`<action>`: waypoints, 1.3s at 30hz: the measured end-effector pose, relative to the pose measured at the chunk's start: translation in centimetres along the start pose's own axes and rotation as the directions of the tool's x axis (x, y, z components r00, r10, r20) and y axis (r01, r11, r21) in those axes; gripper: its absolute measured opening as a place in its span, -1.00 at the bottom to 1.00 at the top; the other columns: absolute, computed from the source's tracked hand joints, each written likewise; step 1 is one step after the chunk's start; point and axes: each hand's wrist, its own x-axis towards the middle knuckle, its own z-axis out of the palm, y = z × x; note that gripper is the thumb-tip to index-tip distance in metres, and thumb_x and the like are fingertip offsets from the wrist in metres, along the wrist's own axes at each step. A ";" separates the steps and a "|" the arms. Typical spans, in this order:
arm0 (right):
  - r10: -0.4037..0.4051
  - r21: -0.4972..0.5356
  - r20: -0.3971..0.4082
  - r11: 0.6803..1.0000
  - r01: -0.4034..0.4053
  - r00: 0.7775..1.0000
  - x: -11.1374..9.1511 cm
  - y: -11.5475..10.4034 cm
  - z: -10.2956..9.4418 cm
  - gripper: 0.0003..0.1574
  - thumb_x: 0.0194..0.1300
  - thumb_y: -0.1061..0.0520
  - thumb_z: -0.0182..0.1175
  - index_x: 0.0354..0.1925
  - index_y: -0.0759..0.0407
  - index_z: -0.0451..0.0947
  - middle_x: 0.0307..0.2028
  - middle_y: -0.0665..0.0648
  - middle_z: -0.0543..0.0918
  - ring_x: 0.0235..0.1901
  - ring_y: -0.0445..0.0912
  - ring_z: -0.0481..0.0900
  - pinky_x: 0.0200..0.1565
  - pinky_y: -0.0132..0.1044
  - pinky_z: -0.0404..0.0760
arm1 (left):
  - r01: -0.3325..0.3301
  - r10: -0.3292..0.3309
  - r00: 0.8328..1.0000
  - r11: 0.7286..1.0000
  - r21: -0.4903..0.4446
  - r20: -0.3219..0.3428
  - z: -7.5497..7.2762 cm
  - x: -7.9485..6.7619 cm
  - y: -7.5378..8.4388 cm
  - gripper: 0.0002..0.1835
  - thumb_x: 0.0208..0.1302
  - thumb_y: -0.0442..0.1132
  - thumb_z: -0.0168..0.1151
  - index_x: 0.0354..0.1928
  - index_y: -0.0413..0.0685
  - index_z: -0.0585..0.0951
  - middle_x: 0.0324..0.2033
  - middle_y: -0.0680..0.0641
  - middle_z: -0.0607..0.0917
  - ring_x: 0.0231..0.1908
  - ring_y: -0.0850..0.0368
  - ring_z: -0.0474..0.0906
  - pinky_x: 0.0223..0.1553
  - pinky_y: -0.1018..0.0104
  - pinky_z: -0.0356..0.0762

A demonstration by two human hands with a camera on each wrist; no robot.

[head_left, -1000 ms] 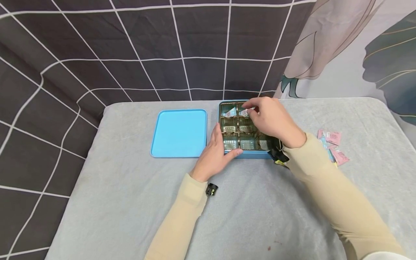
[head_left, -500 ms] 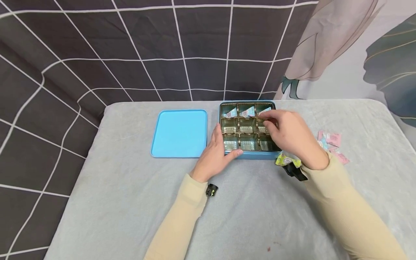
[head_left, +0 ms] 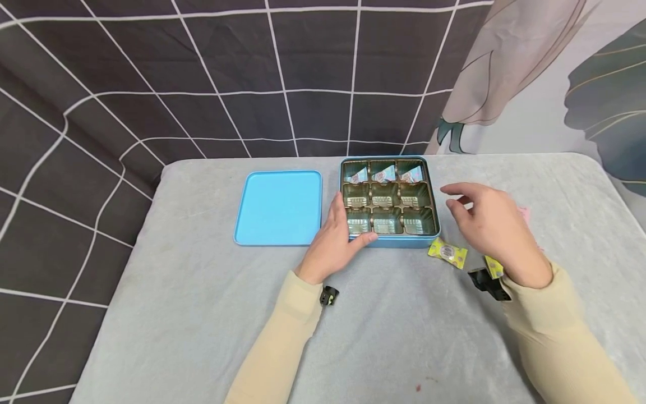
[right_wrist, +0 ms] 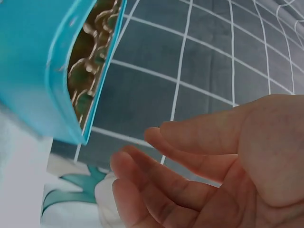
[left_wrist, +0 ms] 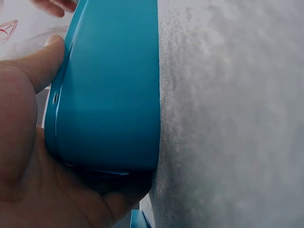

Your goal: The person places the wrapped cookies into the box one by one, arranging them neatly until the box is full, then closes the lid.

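A blue tin box [head_left: 404, 241] with a gold-brown divided tray [head_left: 386, 207] stands at the back of the table. Three wrapped candies in blue and white, among them the middle one [head_left: 384, 174], lie one each in the far row of compartments. My left hand [head_left: 328, 241] holds the box at its near left corner, thumb on the front rim and fingers along the left side. To the right of the box, my right hand [head_left: 492, 224] hovers with relaxed, slightly bent fingers and nothing between them. The right wrist view shows that hand [right_wrist: 199, 166] apart from the box.
The blue lid [head_left: 277, 207] lies flat left of the box. A yellow wrapped candy [head_left: 447, 253] rests by the box's near right corner, and another yellow one [head_left: 494, 267] shows beside the right wrist. Pink wrappers [head_left: 525, 215] peek out behind the right hand. A dark grid curtain [head_left: 318, 112] hangs behind.
The right hand has moved from the far compartments out to the right, leaving candies in the far middle and far right ones. The left hand has stayed on the box.
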 end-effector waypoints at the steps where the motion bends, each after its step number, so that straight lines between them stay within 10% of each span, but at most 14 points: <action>1: 0.010 -0.002 0.000 1.000 -0.010 1.000 -0.2 0.2 -0.1 -0.64 0.43 0.21 0.10 0.12 0.22 0.65 -0.21 0.30 0.75 -0.40 0.10 0.68 -0.38 -0.08 0.44 | 0.001 -0.001 1.000 1.000 -0.001 0.001 0.0 0.0 0.0 0.19 0.37 0.32 0.14 0.58 -0.08 -0.42 0.59 -0.14 -0.34 0.55 0.04 -0.34 0.50 0.06 -0.09; 20: 0.087 -0.028 0.016 0.996 -0.087 0.996 -2.5 5.0 -0.6 -0.46 0.18 0.34 0.19 0.18 0.32 0.57 -0.15 0.44 0.70 -0.24 0.31 0.68 -0.31 0.02 0.47 | -0.004 0.004 1.000 1.000 -0.004 0.007 0.0 0.0 0.1 0.18 0.37 0.32 0.13 0.58 -0.07 -0.43 0.59 -0.14 -0.34 0.55 0.04 -0.35 0.50 0.07 -0.10; 39: -0.026 -0.103 0.191 0.994 0.047 0.981 -1.9 9.2 0.2 -0.30 0.01 0.51 0.18 0.20 0.48 0.43 0.11 0.57 0.50 0.12 0.48 0.37 0.10 0.33 0.30 | -0.013 0.013 1.000 1.000 0.009 0.000 -0.2 0.0 0.2 0.18 0.38 0.31 0.13 0.58 -0.14 -0.40 0.58 -0.17 -0.34 0.55 -0.01 -0.33 0.49 0.06 -0.08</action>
